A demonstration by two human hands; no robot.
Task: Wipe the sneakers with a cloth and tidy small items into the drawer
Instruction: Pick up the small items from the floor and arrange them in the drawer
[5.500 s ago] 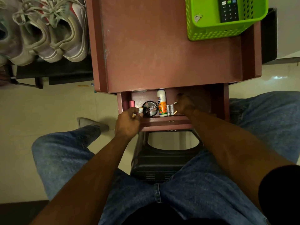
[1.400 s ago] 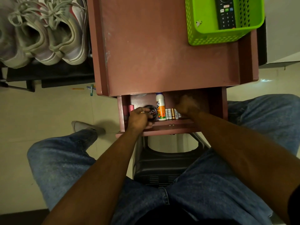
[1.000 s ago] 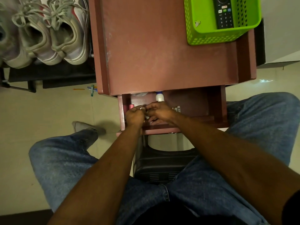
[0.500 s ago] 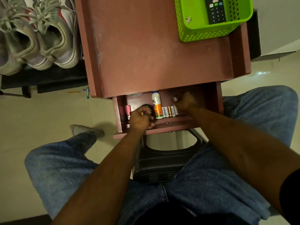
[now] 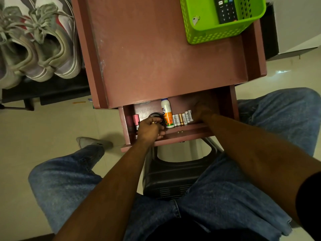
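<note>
Drawer [image 5: 224,103] open — left hand [image 5: 150,127] grips round tin [image 5: 155,115] beside bottle [image 5: 167,113]; right hand's [image 5: 201,110] grasp unclear — batteries [image 5: 182,118] adjacent.

You see a reddish-brown table [image 5: 165,54] with a drawer [image 5: 224,105] of the same colour. Inside it lie a white bottle [image 5: 167,113] with an orange label, a row of batteries [image 5: 182,118] in silver-white with one gold among them, a pink tube [image 5: 136,120] and a black round tin [image 5: 157,116]. On the tabletop stands a lime-green basket [image 5: 217,34] patterned with small holes, holding a black remote [image 5: 225,9] with coloured buttons. The sneakers [image 5: 46,47] are grey-white with red patches. Your jeans [image 5: 225,197] are faded blue, and the stool [image 5: 173,180] is black.
</note>
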